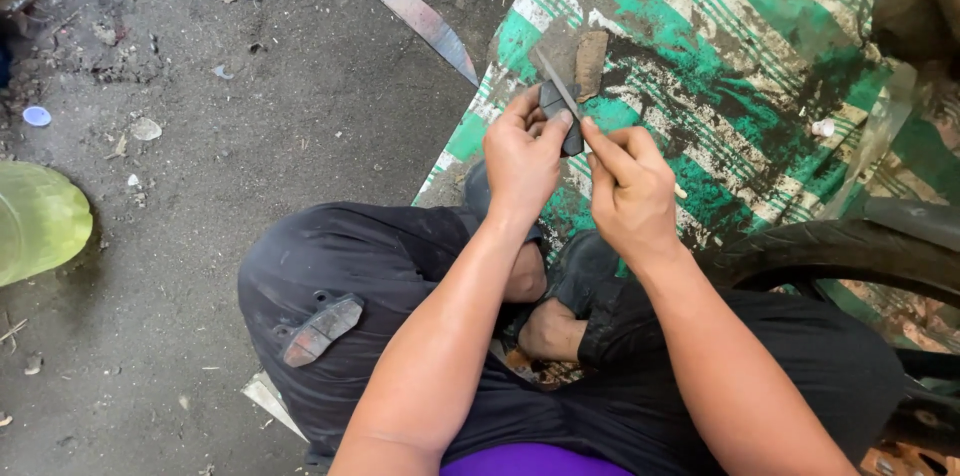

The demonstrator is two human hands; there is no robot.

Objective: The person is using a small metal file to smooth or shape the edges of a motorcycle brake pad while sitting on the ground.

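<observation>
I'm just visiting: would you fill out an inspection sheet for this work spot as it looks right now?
Surface: dirty concrete floor, partly under a stained green-and-white striped mat.
Job's things: small dark block and thin metal file; a brake-pad-shaped piece lies on the lap.
Clutter: long metal blade, blue cap, white cap, scraps.
Hands: left hand grips the block; right hand holds the file.
Cables: nothing seen.
Surroundings: black tyre, yellow-green container.

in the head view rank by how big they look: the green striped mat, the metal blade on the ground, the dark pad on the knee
1. green striped mat
2. metal blade
3. dark pad, though it lies nearer the camera, so its gap to the blade is unsure.
</observation>
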